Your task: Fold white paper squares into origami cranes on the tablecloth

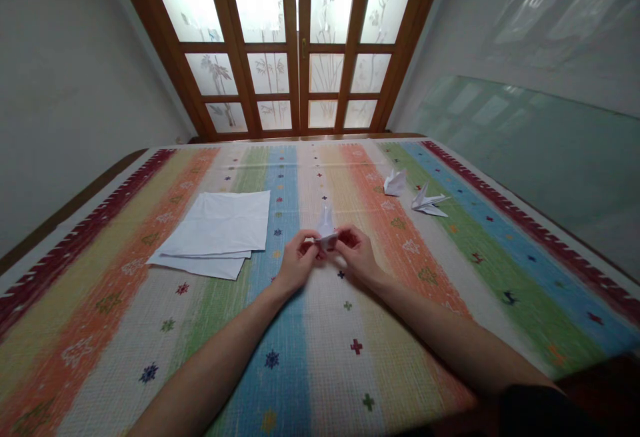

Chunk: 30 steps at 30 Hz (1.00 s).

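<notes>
Pinched by left hand (298, 258) and right hand (358, 255): small, pointed, white folded-paper form (327, 223) | likely shaping folds | next probably wants gentle, even pressure

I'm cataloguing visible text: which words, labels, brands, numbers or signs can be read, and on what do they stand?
None can be read.
The folded paper and white sheets show no visible writing; the tablecloth shows stripes and motifs, such as crosses.

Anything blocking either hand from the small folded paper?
Nothing visible: the left hand and right hand both hold the folded paper. The white sheets lie apart to the left, two paper figures to the right.
</notes>
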{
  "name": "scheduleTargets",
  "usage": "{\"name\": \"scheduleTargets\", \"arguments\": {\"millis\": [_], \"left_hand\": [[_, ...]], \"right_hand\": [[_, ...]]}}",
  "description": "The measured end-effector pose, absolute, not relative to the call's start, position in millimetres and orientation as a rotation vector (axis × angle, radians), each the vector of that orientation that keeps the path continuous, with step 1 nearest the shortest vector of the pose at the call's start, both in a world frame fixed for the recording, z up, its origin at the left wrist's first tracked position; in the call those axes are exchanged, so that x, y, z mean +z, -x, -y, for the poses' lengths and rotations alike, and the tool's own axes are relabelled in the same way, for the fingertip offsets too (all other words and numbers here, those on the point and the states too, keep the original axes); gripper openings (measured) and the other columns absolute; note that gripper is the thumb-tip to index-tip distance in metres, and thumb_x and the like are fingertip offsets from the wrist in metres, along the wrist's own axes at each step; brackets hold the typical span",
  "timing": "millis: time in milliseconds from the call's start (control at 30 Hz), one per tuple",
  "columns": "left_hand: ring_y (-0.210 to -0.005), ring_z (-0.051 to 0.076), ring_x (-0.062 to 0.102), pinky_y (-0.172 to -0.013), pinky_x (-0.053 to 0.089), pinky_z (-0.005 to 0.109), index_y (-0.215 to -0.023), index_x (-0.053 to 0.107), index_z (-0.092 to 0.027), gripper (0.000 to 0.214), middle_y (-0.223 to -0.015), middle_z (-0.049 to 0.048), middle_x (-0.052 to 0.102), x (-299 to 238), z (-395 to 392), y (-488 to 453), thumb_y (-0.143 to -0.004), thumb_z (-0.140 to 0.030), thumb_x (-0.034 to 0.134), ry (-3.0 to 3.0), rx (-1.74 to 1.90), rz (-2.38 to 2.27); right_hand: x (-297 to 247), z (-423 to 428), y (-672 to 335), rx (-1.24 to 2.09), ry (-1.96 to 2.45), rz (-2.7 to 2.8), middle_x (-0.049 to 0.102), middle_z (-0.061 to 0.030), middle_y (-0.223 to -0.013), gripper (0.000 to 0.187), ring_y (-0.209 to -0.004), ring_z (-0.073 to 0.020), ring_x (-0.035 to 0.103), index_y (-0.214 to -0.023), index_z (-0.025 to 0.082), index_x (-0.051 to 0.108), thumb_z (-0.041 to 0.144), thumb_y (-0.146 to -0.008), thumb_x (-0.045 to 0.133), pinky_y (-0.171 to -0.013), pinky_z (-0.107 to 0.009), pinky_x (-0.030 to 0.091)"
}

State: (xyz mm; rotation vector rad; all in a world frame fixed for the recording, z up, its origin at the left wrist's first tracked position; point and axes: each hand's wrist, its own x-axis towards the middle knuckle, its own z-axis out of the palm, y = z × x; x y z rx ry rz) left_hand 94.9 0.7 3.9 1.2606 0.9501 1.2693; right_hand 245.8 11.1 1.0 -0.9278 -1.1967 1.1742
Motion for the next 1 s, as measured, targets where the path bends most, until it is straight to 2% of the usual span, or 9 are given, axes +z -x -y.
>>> {"name": "scheduleTargets", "arguments": {"millis": [133, 200, 300, 367, 500, 633, 733, 900, 1000], "left_hand": [[-0.076, 0.016, 0.062, -0.068, 0.049, 0.028, -0.065, 0.065, -0.016, 0.027, -0.089, 0.0051, 0.066, 4, -5, -87, -0.079, -0.038, 0.056, -1.314, 1.34, -0.93], [-0.077, 0.017, 0.061, -0.07, 0.048, 0.028, -0.059, 0.064, -0.016, 0.03, -0.084, 0.0049, 0.065, 4, -7, -86, -0.077, -0.039, 0.059, -1.344, 1.357, -0.991], [-0.071, 0.014, 0.058, -0.069, 0.046, 0.027, -0.066, 0.063, -0.017, 0.017, -0.074, 0.0006, 0.062, 3, -8, -89, -0.065, -0.031, 0.073, -1.341, 1.34, -1.04], [-0.068, 0.013, 0.058, -0.067, 0.046, 0.025, -0.076, 0.059, -0.018, 0.024, -0.073, -0.0016, 0.061, 3, -8, -92, -0.06, -0.026, 0.075, -1.284, 1.346, -1.021], [-0.065, 0.011, 0.06, -0.061, 0.045, 0.021, -0.083, 0.048, -0.02, 0.037, -0.073, -0.005, 0.058, 2, -7, -97, -0.059, -0.021, 0.075, -1.184, 1.359, -0.989], [-0.067, 0.011, 0.062, -0.062, 0.046, 0.021, -0.085, 0.043, -0.021, 0.037, -0.076, -0.0044, 0.058, 0, -5, -98, -0.063, -0.022, 0.074, -1.204, 1.365, -0.971], [-0.073, 0.013, 0.064, -0.067, 0.048, 0.024, -0.091, 0.045, -0.021, 0.037, -0.082, -0.0013, 0.061, -4, -3, -99, -0.067, -0.023, 0.073, -1.265, 1.386, -0.965], [-0.08, 0.015, 0.063, -0.073, 0.049, 0.027, -0.099, 0.056, -0.02, 0.025, -0.086, 0.0015, 0.065, -8, -2, -96, -0.077, -0.019, 0.066, -1.594, 1.394, -1.066], [-0.101, 0.021, 0.06, -0.083, 0.048, 0.034, -0.091, 0.066, -0.02, 0.013, -0.108, 0.0077, 0.063, -3, -2, -93, -0.078, -0.022, 0.067, -1.821, 1.448, -1.212]], "right_hand": [[-3, -13, -248, 1.382, 0.869, 1.109, 0.065, -0.0022, -0.078, 0.029, -0.069, -0.0152, 0.061, -0.073, 0.02, 0.066, 0.048, -0.076, 0.064, -0.065, -0.03, 0.05], [-4, -14, -248, 1.401, 0.879, 1.118, 0.065, -0.0028, -0.079, 0.032, -0.068, -0.0147, 0.06, -0.068, 0.019, 0.065, 0.05, -0.077, 0.063, -0.064, -0.029, 0.049], [-6, -15, -247, 1.334, 0.916, 1.197, 0.062, 0.0003, -0.072, 0.026, -0.065, -0.0132, 0.056, -0.067, 0.02, 0.062, 0.04, -0.065, 0.077, -0.063, -0.028, 0.047], [-6, -15, -247, 1.272, 0.946, 1.22, 0.06, 0.002, -0.069, 0.027, -0.064, -0.0127, 0.054, -0.072, 0.02, 0.06, 0.033, -0.06, 0.081, -0.062, -0.027, 0.046], [-3, -13, -246, 1.179, 0.969, 1.234, 0.06, 0.0014, -0.073, 0.031, -0.064, -0.0132, 0.055, -0.083, 0.022, 0.057, 0.033, -0.063, 0.079, -0.059, -0.026, 0.046], [-2, -11, -245, 1.124, 0.942, 1.286, 0.058, 0.0018, -0.072, 0.03, -0.062, -0.0133, 0.053, -0.087, 0.023, 0.057, 0.033, -0.067, 0.077, -0.057, -0.026, 0.044], [-4, -10, -245, 1.104, 0.946, 1.331, 0.056, 0.003, -0.07, 0.027, -0.06, -0.013, 0.051, -0.089, 0.023, 0.06, 0.031, -0.068, 0.076, -0.056, -0.026, 0.042], [-3, -7, -248, 0.877, 0.971, 1.513, 0.057, -0.0012, -0.078, 0.008, -0.073, -0.0159, 0.056, -0.074, 0.021, 0.065, 0.028, -0.077, 0.068, -0.067, -0.03, 0.045], [-1, -6, -249, 0.701, 0.983, 1.503, 0.061, -0.0045, -0.092, 0.007, -0.091, -0.0193, 0.058, -0.075, 0.022, 0.069, 0.028, -0.079, 0.067, -0.08, -0.034, 0.046]]}}
